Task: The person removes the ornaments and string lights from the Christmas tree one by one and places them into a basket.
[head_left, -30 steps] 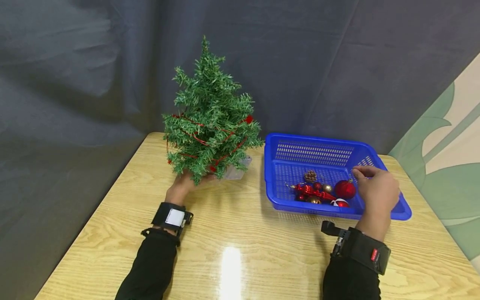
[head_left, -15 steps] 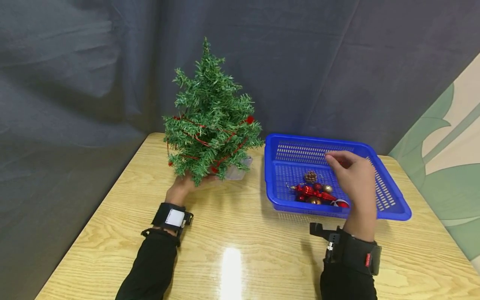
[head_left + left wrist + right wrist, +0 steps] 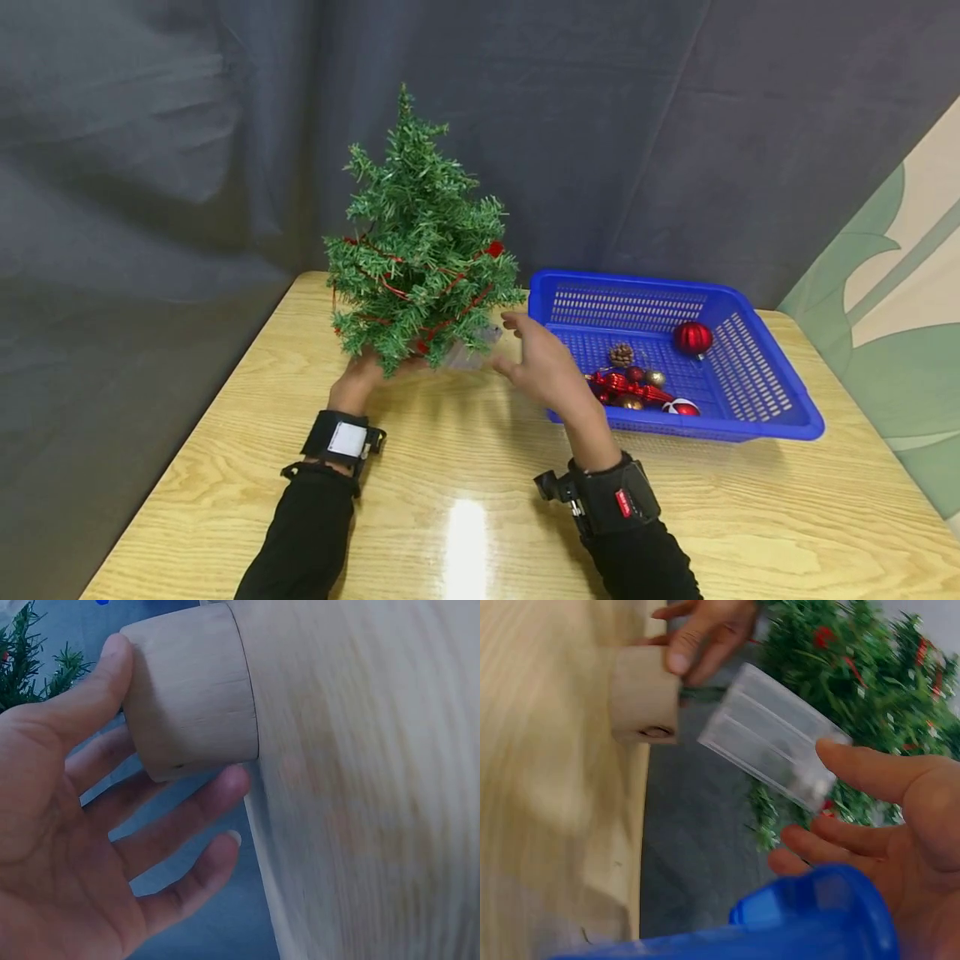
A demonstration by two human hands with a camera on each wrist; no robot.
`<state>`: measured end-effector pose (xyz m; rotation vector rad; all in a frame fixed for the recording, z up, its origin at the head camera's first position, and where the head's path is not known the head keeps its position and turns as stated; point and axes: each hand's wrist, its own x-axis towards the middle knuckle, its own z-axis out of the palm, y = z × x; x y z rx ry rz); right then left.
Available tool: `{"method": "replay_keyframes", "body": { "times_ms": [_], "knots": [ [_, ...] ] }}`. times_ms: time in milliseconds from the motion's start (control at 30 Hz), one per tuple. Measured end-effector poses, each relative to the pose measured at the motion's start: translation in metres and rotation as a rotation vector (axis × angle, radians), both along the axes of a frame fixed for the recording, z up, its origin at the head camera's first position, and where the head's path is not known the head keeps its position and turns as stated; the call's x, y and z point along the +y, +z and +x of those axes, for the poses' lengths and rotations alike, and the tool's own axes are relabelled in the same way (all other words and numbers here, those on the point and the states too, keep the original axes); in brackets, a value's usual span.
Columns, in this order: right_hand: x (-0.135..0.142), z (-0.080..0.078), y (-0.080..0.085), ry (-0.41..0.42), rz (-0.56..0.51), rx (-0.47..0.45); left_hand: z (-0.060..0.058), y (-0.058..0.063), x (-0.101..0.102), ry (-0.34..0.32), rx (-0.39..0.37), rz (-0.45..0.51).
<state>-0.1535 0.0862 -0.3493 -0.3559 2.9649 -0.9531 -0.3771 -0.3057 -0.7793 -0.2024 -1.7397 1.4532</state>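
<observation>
A small green Christmas tree (image 3: 423, 242) with a red garland stands at the left of the table. Its round wooden base (image 3: 191, 690) shows in both wrist views. My left hand (image 3: 360, 379) grips that base from the side, thumb at its upper edge and fingers round behind. At the tree's lower right is a clear plastic case (image 3: 769, 727) with ridges across it. My right hand (image 3: 547, 367) is just beside the case, thumb and fingers spread apart, holding nothing. In the right wrist view its thumb overlaps the case's edge; contact is uncertain.
Right of the tree sits a blue plastic basket (image 3: 772, 375). Inside lie a large red bauble (image 3: 692, 338), a pine cone (image 3: 621, 355) and several smaller ornaments. A dark cloth (image 3: 570, 125) hangs behind the wooden table (image 3: 420, 517).
My right hand has lifted the large red bauble, let it go at the basket's back right, and moved left to the tree. The left hand has stayed at the base.
</observation>
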Motion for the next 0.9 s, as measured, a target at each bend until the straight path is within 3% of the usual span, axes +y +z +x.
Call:
{"method": "replay_keyframes", "body": {
  "times_ms": [133, 200, 300, 433, 533, 600, 700, 767, 800, 833, 900],
  "knots": [
    [-0.010, 0.000, -0.008, -0.008, 0.038, 0.047, -0.002, -0.006, 0.001, 0.140, 0.050, -0.169],
    [-0.012, 0.000, -0.011, -0.008, 0.054, 0.074, -0.003, -0.008, 0.002, 0.157, 0.055, -0.190],
    [-0.015, 0.000, -0.014, -0.008, 0.051, 0.094, 0.000, -0.007, 0.003, 0.018, -0.045, 0.021],
    [-0.010, 0.001, -0.014, -0.010, 0.029, 0.100, 0.006, -0.001, 0.007, -0.093, -0.128, 0.164],
    [-0.001, 0.001, -0.013, -0.012, -0.002, 0.107, 0.011, 0.007, 0.010, -0.036, -0.090, 0.081],
    [0.006, 0.001, -0.012, -0.013, -0.040, 0.115, 0.016, 0.014, 0.012, -0.066, -0.108, 0.092],
    [0.015, 0.001, -0.010, -0.008, -0.105, 0.114, 0.025, 0.029, 0.017, -0.059, -0.096, 0.068],
    [0.019, 0.001, -0.009, -0.011, -0.145, 0.095, 0.035, 0.043, 0.022, 0.034, -0.014, -0.047],
    [0.020, 0.001, -0.007, -0.013, -0.163, 0.082, 0.049, 0.069, 0.030, 0.119, 0.021, -0.173],
    [0.021, 0.001, -0.007, -0.019, -0.181, 0.069, 0.052, 0.076, 0.033, 0.183, 0.077, -0.274],
    [0.023, 0.001, -0.005, -0.031, -0.213, 0.054, 0.043, 0.071, 0.032, 0.269, 0.129, -0.481]
  ]
}}
